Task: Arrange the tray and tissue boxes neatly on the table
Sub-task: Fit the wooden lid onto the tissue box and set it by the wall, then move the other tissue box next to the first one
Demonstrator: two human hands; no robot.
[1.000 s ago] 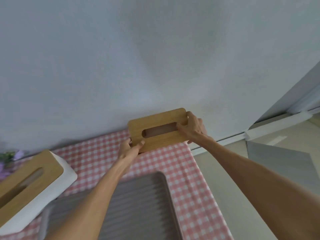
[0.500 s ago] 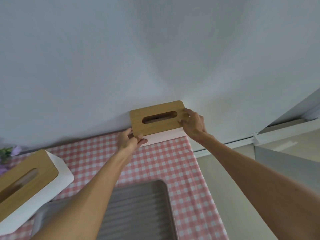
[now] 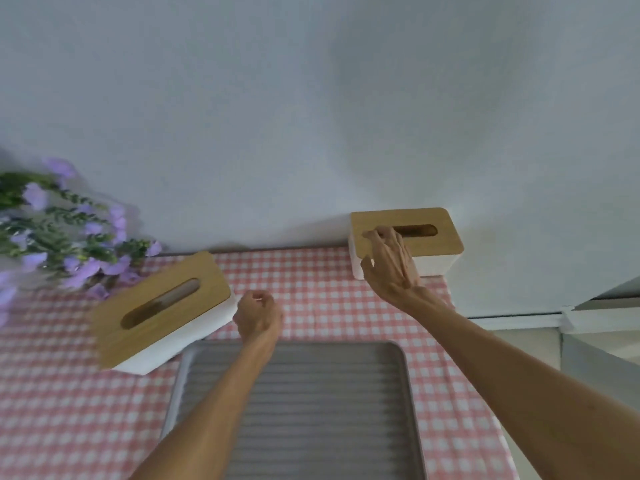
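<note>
Left hand (image 3: pixel 258 315) off far tissue box (image 3: pixel 415 237), loosely curled, empty | right hand (image 3: pixel 391 261) flat on its lid, 1 o'clock by wall | rigid, light; grip sides | near tissue box (image 3: pixel 162 310) skewed, 10 o'clock | tray (image 3: pixel 401 368) centre.

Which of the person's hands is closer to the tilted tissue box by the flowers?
Left. The left hand hovers just right of that tissue box; the right hand rests on the other box.

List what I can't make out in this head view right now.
- Tray: near end cut off by the bottom edge; middle hidden by the left forearm.
- Far box: front left part covered by the right hand.
- Flowers: blurred, cut off at the left edge.
- Left hand: curled, palm side hidden.
</note>
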